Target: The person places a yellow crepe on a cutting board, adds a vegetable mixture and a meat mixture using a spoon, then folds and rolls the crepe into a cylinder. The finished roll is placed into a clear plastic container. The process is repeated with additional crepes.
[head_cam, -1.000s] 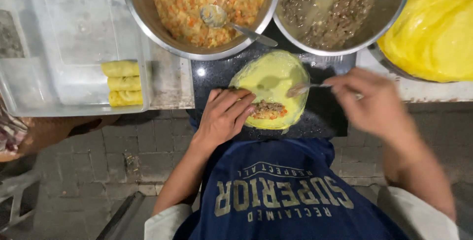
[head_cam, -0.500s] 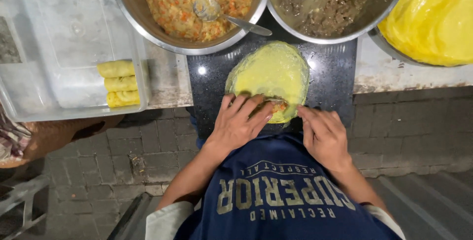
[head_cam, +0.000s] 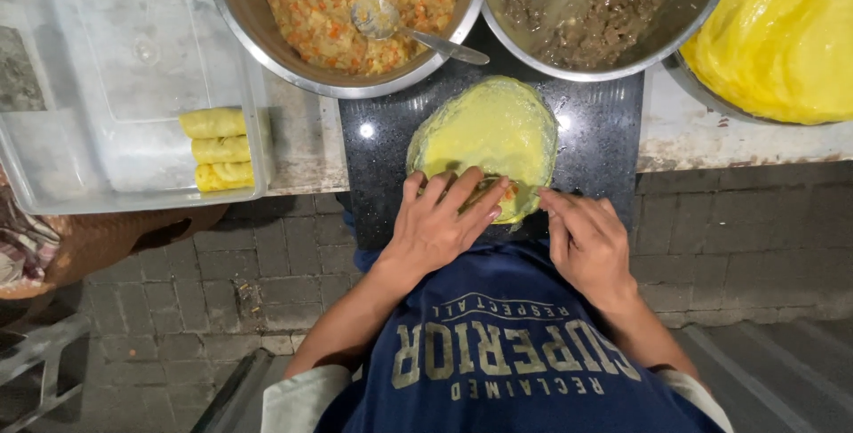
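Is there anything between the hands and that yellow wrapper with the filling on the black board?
Nothing visible. The left hand already lies on the near edge of the yellow wrapper, its fingers over the filling, and the right hand touches the wrapper's right near edge. The bowls sit beyond the black board.

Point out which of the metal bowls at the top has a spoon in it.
The left bowl, with the orange-flecked filling: a spoon rests in it. The middle bowl, holding dark mince, has none.
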